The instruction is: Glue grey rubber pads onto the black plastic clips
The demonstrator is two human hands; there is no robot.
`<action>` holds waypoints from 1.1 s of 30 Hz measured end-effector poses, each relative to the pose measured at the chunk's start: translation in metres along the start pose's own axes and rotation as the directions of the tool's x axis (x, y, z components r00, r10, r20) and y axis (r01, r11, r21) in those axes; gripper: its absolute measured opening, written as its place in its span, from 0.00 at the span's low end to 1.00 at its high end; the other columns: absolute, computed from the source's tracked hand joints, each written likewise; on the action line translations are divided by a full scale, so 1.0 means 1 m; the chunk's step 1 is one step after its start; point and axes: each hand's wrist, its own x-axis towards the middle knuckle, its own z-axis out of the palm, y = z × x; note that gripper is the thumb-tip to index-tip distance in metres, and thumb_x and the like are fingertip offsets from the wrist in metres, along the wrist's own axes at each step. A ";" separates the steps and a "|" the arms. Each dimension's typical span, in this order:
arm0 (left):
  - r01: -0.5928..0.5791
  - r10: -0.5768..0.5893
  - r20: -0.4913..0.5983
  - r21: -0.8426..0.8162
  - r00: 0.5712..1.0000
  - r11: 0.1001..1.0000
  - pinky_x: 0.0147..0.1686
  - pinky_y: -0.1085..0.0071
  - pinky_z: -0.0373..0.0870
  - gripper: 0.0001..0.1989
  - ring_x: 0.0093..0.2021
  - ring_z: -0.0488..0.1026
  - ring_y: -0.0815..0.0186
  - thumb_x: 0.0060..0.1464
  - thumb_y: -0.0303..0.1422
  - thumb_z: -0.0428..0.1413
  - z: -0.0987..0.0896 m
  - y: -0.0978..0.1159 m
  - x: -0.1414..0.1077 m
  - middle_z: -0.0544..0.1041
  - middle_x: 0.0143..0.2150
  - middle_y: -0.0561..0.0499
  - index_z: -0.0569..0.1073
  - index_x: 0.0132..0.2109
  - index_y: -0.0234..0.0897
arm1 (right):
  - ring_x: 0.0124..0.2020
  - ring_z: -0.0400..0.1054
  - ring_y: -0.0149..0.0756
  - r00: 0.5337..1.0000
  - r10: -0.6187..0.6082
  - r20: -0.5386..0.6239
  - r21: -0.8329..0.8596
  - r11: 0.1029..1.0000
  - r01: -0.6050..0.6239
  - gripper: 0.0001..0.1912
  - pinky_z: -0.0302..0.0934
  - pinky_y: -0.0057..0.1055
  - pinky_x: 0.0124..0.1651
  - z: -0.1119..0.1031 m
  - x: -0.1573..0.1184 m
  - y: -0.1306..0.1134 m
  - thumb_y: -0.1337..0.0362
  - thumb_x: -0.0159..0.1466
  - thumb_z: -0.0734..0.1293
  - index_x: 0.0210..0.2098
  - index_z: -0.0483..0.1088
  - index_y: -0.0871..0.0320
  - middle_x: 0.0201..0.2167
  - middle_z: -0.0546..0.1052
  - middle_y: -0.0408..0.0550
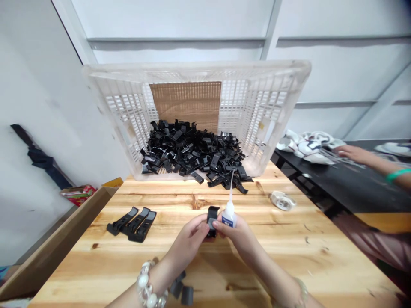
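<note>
Wooden bench [282, 244] below my camera: left fingers [199, 225] pinch a black plastic clip [212, 221]; right fingers [224, 225], just beside them, pinch what I take for a white glue bottle [230, 215].

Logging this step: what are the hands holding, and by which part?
The left hand pinches a black plastic clip by its side; the right hand holds a white glue bottle by its body, nozzle up.
</note>
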 end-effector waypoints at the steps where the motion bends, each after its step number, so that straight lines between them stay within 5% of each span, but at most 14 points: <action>1: -0.008 0.008 -0.001 0.008 1.000 1.000 0.49 0.65 0.71 0.18 0.48 0.75 0.60 0.61 0.43 0.53 0.000 -0.001 0.000 0.78 0.50 0.45 0.73 0.53 0.38 | 0.22 0.56 0.30 1.000 -0.017 0.001 -0.020 1.000 0.017 0.19 0.51 0.30 0.29 0.000 0.000 0.000 0.52 0.49 0.76 0.24 0.64 0.57 0.18 0.65 0.39; 10: 0.024 -0.027 -0.071 -0.035 0.997 0.999 0.44 0.67 0.69 0.14 0.40 0.75 0.62 0.55 0.40 0.60 -0.002 -0.002 0.002 0.80 0.38 0.46 0.76 0.42 0.34 | 0.22 0.61 0.30 0.998 -0.069 -0.005 -0.053 0.996 0.069 0.17 0.56 0.30 0.27 0.008 -0.006 -0.002 0.57 0.51 0.74 0.25 0.62 0.56 0.20 0.66 0.38; 17: 0.151 -0.176 -0.144 -0.166 0.974 0.974 0.42 0.68 0.69 0.11 0.40 0.76 0.63 0.53 0.37 0.60 -0.016 0.008 0.003 0.80 0.38 0.47 0.74 0.40 0.34 | 0.13 0.57 0.26 0.995 -0.043 -0.085 0.108 0.993 0.052 0.25 0.45 0.23 0.13 -0.004 -0.003 -0.014 0.46 0.57 0.69 0.31 0.50 0.52 0.19 0.69 0.35; 24: 0.150 -0.163 -0.074 -0.150 0.984 0.977 0.46 0.66 0.69 0.12 0.42 0.75 0.63 0.55 0.38 0.59 -0.021 0.005 0.004 0.79 0.39 0.46 0.75 0.40 0.33 | 0.20 0.63 0.26 0.988 -0.055 -0.145 0.022 0.998 0.059 0.22 0.60 0.26 0.24 -0.036 0.010 -0.026 0.50 0.49 0.76 0.29 0.67 0.58 0.22 0.72 0.41; 33: 0.188 -0.200 -0.092 -0.123 0.975 0.974 0.49 0.63 0.68 0.13 0.42 0.76 0.62 0.53 0.38 0.60 -0.021 0.000 0.006 0.80 0.39 0.46 0.74 0.41 0.33 | 0.17 0.50 0.19 0.952 -0.132 -0.276 0.222 0.955 0.197 0.18 0.47 0.22 0.19 -0.051 0.013 -0.034 0.61 0.47 0.78 0.27 0.65 0.58 0.19 0.62 0.34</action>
